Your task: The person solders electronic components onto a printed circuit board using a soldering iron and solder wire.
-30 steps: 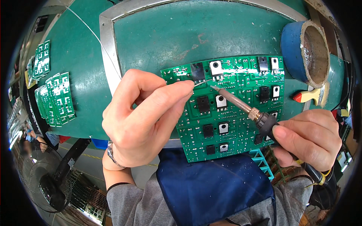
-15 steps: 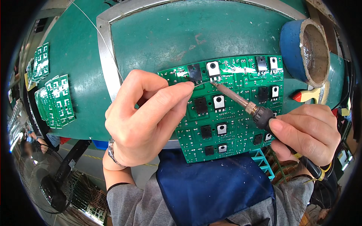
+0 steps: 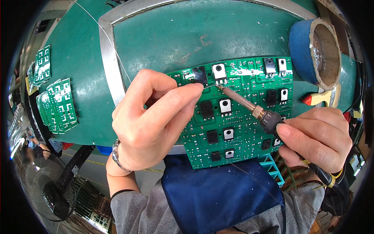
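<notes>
A green circuit board with black and white square components lies on the green bench, its near edge overhanging toward me. My left hand pinches a thin solder wire and feeds its end to the board's upper part. My right hand grips a soldering iron by its black handle. The iron's tip meets the wire end just below a white component in the board's top row.
A blue roll with a dirty inner rim stands at the back right, a red-tipped tool beside it. Stacks of green boards lie at the left. A metal frame strip crosses the bench. A floor fan stands below left.
Both hands have shifted slightly to the right along the board's top row, keeping wire and iron tip together. The board has not moved.
</notes>
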A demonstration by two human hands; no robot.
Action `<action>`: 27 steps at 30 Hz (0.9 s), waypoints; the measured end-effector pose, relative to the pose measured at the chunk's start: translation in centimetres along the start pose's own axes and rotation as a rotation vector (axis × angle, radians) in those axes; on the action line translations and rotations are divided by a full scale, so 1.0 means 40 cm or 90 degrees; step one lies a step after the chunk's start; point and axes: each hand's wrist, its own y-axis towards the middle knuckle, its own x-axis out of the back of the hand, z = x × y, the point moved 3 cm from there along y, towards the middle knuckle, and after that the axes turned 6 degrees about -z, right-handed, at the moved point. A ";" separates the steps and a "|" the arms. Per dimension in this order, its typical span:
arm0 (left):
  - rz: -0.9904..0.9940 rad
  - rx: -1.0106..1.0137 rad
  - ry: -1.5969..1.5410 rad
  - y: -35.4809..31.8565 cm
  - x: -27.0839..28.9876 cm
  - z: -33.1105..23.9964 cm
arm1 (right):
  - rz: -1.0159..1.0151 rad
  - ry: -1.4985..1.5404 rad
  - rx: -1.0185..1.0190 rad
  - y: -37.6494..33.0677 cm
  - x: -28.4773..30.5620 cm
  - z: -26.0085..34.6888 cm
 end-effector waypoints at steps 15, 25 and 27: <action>0.020 0.015 -0.005 -0.004 -0.005 -0.002 | -0.019 0.009 0.011 -0.001 -0.005 -0.003; 0.005 -0.059 0.056 0.009 0.037 0.000 | -0.008 0.011 0.018 -0.005 -0.008 -0.003; 0.014 0.004 0.012 0.010 0.034 -0.009 | -0.031 0.000 0.005 -0.008 -0.008 0.001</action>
